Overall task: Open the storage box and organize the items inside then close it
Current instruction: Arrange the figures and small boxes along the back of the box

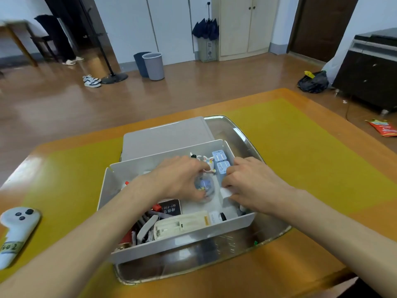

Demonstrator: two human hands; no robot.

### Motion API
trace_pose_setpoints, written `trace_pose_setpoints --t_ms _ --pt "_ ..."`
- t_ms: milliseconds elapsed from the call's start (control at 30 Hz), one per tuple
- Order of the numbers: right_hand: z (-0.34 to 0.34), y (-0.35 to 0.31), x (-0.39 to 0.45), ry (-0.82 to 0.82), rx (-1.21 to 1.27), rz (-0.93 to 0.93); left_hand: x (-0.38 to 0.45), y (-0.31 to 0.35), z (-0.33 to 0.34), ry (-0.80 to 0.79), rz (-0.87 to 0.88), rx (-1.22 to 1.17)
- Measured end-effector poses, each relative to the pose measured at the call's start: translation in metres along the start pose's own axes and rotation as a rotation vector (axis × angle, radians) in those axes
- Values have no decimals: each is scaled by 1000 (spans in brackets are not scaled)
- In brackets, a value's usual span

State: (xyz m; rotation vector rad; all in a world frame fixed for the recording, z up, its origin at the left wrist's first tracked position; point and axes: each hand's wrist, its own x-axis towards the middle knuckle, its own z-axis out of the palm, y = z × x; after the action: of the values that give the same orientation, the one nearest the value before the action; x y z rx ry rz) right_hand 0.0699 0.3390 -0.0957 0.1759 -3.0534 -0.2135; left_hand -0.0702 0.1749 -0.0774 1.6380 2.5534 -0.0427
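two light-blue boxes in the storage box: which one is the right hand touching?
The nearer light-blue box: the right hand has its fingertips against it. The farther light-blue box, by the storage box far wall, sits untouched.
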Motion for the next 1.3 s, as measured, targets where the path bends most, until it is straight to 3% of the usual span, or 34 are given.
trace_pose_setpoints --t_ms 367,733,867,1000,1133,1300 --pt "2 2 -2 -9 79 7 7 -12 24 86 20 -199" --pt "-3 0 -1 -3 107 19 -18 -26 26 289 -30 -301" --pt "-8 -3 5 -37 129 8 -30 -30 30 250 -88 -297" --pt "-19 -3 18 101 241 61 -31 -26 41 251 -85 -251" --pt "-16 -14 41 54 107 -20 -35 -28 46 275 -57 -208" --pt "0 -23 60 37 -59 49 -40 -31 52 320 -111 -237"
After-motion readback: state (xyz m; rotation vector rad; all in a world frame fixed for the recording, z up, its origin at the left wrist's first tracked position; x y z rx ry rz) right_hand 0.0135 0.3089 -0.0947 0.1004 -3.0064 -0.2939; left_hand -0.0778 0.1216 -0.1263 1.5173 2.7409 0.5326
